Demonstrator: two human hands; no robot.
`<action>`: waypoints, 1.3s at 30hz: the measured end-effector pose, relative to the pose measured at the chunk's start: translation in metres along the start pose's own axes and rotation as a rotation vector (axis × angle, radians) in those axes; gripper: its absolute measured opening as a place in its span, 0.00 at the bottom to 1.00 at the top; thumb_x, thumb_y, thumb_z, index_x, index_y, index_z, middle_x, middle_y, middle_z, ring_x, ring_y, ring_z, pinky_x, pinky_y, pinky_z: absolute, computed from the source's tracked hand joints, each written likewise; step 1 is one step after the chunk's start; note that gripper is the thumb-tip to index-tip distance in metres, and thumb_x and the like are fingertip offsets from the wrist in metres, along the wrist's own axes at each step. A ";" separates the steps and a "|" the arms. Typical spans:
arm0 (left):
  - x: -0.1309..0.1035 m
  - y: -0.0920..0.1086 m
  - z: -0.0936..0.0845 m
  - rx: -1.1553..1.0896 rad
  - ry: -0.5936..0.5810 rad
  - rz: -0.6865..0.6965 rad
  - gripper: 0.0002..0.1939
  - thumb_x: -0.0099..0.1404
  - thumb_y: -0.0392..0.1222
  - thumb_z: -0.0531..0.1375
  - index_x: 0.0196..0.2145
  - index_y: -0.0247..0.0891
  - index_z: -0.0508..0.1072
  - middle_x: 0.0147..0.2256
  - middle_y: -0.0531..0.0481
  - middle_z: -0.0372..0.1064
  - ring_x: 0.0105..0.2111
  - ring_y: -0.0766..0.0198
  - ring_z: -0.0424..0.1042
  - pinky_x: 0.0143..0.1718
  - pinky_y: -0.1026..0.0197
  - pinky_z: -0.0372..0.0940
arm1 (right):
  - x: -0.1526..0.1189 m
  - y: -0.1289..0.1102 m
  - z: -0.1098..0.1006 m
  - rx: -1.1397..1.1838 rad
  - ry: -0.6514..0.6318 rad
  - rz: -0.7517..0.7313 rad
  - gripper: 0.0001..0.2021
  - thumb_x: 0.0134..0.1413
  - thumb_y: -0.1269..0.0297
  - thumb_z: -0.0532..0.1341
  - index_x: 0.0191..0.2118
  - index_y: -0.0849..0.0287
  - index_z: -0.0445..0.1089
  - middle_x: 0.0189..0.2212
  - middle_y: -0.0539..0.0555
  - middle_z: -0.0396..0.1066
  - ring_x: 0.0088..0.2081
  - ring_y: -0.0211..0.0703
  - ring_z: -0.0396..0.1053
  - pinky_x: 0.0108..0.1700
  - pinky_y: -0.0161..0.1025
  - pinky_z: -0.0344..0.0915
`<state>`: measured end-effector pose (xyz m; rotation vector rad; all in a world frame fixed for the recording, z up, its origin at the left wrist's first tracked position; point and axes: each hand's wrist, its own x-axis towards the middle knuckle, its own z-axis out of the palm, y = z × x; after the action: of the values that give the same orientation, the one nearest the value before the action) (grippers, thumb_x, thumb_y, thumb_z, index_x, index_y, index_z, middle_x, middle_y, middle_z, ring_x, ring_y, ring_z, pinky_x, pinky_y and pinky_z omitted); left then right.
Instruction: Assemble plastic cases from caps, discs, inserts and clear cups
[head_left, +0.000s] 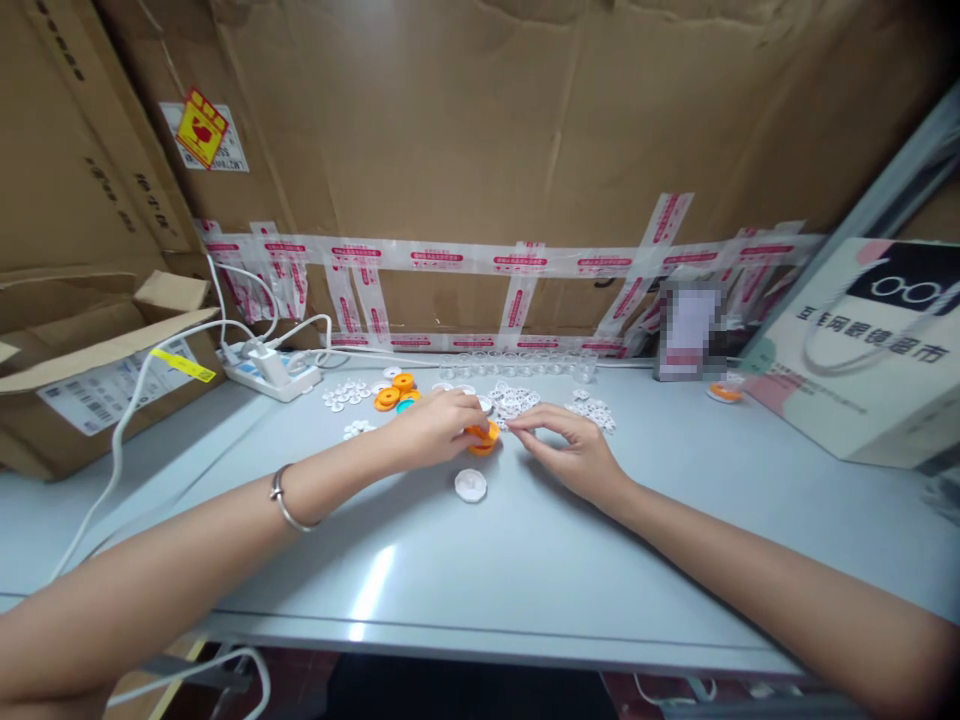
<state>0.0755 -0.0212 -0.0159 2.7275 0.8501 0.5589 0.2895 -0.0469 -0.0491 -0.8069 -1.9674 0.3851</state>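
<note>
My left hand [441, 428] is closed around an orange round plastic part [484, 440] just above the table. Thumb and fingertips of my right hand [574, 452] are pinched together to the right of it; whatever is between them is too small to make out. In front of the orange part lies a white round disc [471, 486]. Behind my right fingertips is a pile of small white plastic pieces [516, 398], with another pile of white pieces [592, 410] further right. Several orange round parts [388, 397] sit left of my left hand, beside a teal piece [406, 406].
A row of clear plastic cups [525, 366] runs along the back. Small white parts [346, 394] lie at left, near a power strip [274, 372] with cables and an open cardboard box [112, 370]. At right stand a blurred-out upright object [688, 335] and a paper bag [862, 370].
</note>
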 end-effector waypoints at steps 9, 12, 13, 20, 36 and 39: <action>-0.010 0.001 -0.004 -0.776 0.092 -0.215 0.07 0.63 0.40 0.56 0.32 0.34 0.69 0.40 0.45 0.70 0.42 0.62 0.69 0.42 0.59 0.63 | 0.001 -0.011 -0.004 0.077 0.033 0.122 0.07 0.53 0.69 0.59 0.36 0.56 0.74 0.35 0.52 0.75 0.38 0.41 0.71 0.44 0.40 0.66; -0.022 0.004 -0.006 -1.316 0.111 -0.308 0.05 0.60 0.39 0.60 0.33 0.34 0.69 0.42 0.45 0.70 0.45 0.61 0.69 0.47 0.58 0.61 | 0.001 -0.017 -0.002 0.081 -0.011 0.137 0.07 0.53 0.68 0.59 0.38 0.56 0.73 0.36 0.52 0.75 0.39 0.41 0.71 0.44 0.40 0.65; -0.025 0.004 -0.006 -1.418 0.115 -0.327 0.06 0.60 0.39 0.60 0.34 0.34 0.69 0.42 0.44 0.70 0.45 0.60 0.69 0.48 0.58 0.60 | 0.001 -0.018 -0.001 0.080 -0.025 0.140 0.07 0.53 0.68 0.59 0.38 0.57 0.73 0.36 0.52 0.74 0.39 0.41 0.71 0.44 0.40 0.65; -0.041 -0.009 -0.010 -1.505 0.133 -0.358 0.07 0.59 0.38 0.62 0.36 0.35 0.70 0.35 0.49 0.72 0.36 0.68 0.70 0.38 0.67 0.61 | 0.001 -0.021 0.002 0.058 -0.187 0.221 0.09 0.53 0.65 0.59 0.40 0.57 0.71 0.38 0.53 0.73 0.40 0.41 0.70 0.44 0.40 0.64; -0.049 -0.010 -0.011 -0.887 -0.290 -0.279 0.17 0.61 0.40 0.59 0.48 0.38 0.66 0.45 0.46 0.66 0.43 0.64 0.66 0.44 0.61 0.61 | -0.010 -0.030 0.027 -0.061 -0.414 0.178 0.15 0.43 0.62 0.65 0.41 0.57 0.70 0.34 0.52 0.64 0.36 0.41 0.64 0.40 0.38 0.62; -0.048 -0.009 -0.012 -0.855 -0.275 -0.282 0.16 0.60 0.40 0.60 0.47 0.38 0.66 0.45 0.46 0.66 0.43 0.64 0.67 0.44 0.61 0.62 | -0.011 -0.029 0.028 -0.046 -0.391 0.181 0.12 0.45 0.63 0.65 0.39 0.57 0.72 0.33 0.52 0.64 0.36 0.41 0.64 0.39 0.38 0.62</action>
<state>0.0296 -0.0414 -0.0223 1.8178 0.6897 0.3564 0.2580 -0.0740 -0.0537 -1.0020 -2.2759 0.6467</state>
